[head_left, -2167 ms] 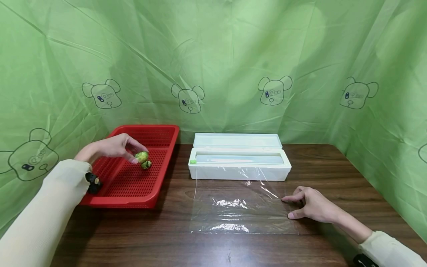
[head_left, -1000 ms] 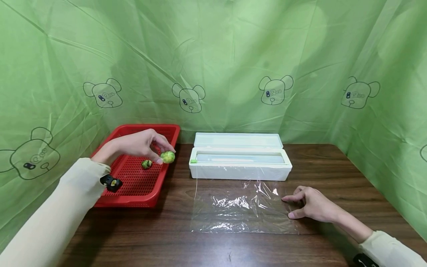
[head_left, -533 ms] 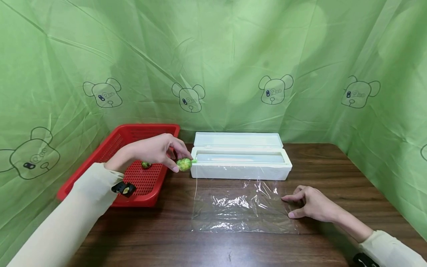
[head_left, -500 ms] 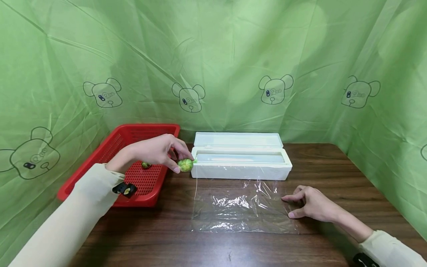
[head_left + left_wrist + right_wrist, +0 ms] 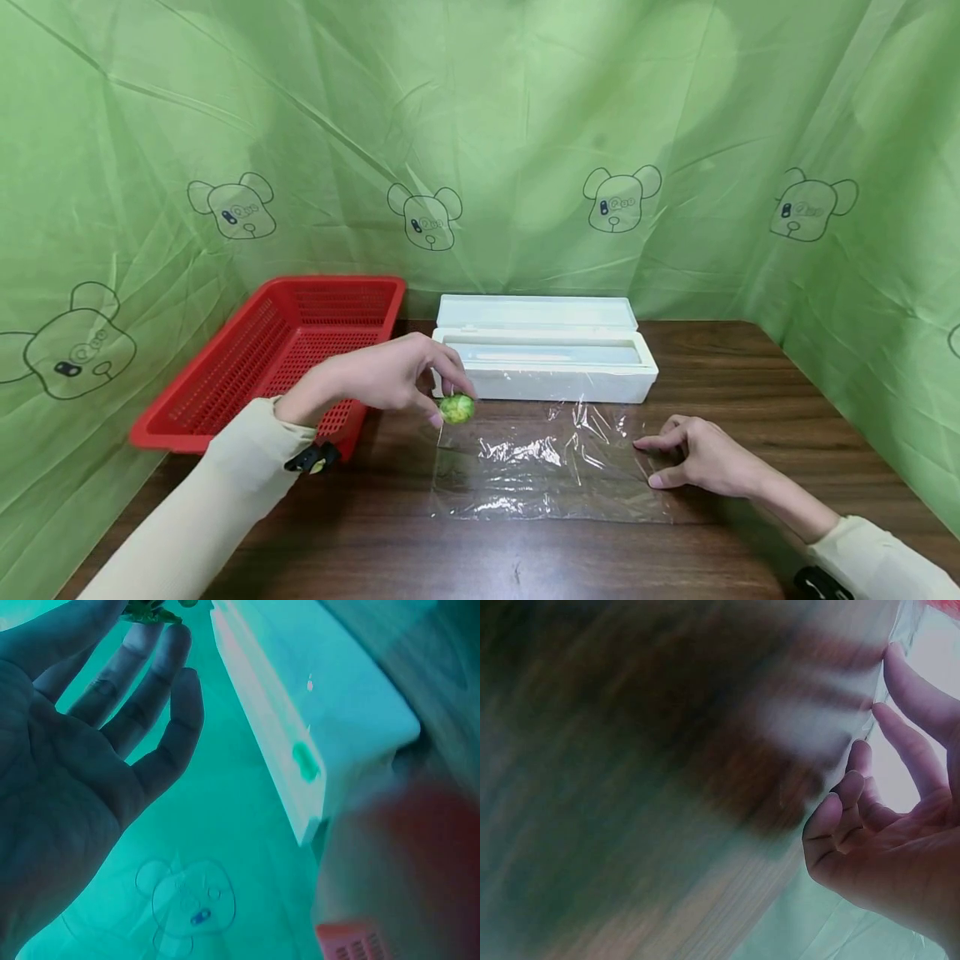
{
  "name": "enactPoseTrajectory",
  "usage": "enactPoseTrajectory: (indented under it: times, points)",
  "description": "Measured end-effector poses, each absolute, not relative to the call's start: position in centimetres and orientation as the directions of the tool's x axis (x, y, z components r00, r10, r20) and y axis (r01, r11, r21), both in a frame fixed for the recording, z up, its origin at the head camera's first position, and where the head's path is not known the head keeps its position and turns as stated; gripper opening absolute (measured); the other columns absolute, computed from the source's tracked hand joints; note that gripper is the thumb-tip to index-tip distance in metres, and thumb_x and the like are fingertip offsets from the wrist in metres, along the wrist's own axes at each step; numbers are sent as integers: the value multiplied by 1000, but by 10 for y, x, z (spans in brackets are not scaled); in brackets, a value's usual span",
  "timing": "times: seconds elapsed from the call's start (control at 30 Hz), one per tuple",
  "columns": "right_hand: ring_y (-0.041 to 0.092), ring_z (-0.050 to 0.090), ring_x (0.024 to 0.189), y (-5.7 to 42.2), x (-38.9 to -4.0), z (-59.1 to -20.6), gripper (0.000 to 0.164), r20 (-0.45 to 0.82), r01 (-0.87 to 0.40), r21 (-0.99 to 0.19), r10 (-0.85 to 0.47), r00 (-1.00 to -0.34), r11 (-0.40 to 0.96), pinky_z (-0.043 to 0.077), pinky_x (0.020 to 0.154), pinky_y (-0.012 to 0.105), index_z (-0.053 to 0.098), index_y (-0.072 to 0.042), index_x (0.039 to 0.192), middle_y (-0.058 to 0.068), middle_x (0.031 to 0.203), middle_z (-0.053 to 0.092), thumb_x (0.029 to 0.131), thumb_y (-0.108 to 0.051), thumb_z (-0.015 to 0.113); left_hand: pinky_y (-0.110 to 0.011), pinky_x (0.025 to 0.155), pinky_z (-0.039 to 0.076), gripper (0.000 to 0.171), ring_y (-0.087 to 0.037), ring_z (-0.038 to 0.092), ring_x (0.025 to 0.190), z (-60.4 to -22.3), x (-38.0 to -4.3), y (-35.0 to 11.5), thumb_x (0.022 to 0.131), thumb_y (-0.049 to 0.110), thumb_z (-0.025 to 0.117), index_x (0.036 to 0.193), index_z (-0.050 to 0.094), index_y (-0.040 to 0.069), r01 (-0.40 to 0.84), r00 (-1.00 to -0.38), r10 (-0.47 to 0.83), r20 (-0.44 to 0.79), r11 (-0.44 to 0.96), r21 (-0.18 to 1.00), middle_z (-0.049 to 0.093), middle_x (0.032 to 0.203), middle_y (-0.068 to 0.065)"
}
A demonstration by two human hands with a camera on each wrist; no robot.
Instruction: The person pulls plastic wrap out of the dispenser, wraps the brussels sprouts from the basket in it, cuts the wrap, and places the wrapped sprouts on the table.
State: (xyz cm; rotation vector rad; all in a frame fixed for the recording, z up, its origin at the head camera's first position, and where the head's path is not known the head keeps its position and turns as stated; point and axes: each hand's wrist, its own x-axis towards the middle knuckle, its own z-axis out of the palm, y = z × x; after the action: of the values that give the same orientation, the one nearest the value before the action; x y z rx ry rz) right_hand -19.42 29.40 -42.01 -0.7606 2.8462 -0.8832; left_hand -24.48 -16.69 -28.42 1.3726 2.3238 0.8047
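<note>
Between thumb and fingertips, my left hand (image 5: 390, 377) pinches a small yellow-green Brussels sprout (image 5: 457, 408) over the left edge of a clear sheet of cling film (image 5: 517, 479). At the top of the left wrist view, part of the sprout (image 5: 150, 611) shows by the fingertips. The film lies on the table, running forward from a white cling film box (image 5: 555, 385). My right hand (image 5: 708, 458) touches the film's right edge with thumb and index fingertips spread apart; its other fingers are bent, as the right wrist view shows.
A red perforated basket (image 5: 153, 439) stands at the left, partly behind my left forearm. The box's lid (image 5: 536, 312) is raised at the back. Green cloth (image 5: 517, 125) hangs behind and beside the wooden table (image 5: 450, 558).
From the basket, my left hand has carried the sprout right and over the film. Another sprout seen in the basket earlier is now hidden by the arm. My right hand stays put.
</note>
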Motion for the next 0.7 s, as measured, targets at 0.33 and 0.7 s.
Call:
enactPoseTrajectory:
  times: [0.33,0.7]
  points:
    - [8,53,87,295,-196,-421,53,84,-450,-532,-483,-871,718,47,77,29,81,-8,117,-9,94,61,74,-35,96,-33,90,58,47,-19,64,98,-306,-232,-135,79,1,90,122,79,16,666,-455,890,-18,353,657,70,106,13]
    - [8,52,86,295,-195,-420,54,66,-423,-532,-463,-884,733,46,77,30,81,-9,118,-8,94,60,74,-36,96,-24,82,56,50,-16,65,94,-337,-226,-95,80,7,90,128,76,13,736,-413,910,-38,358,575,65,103,16]
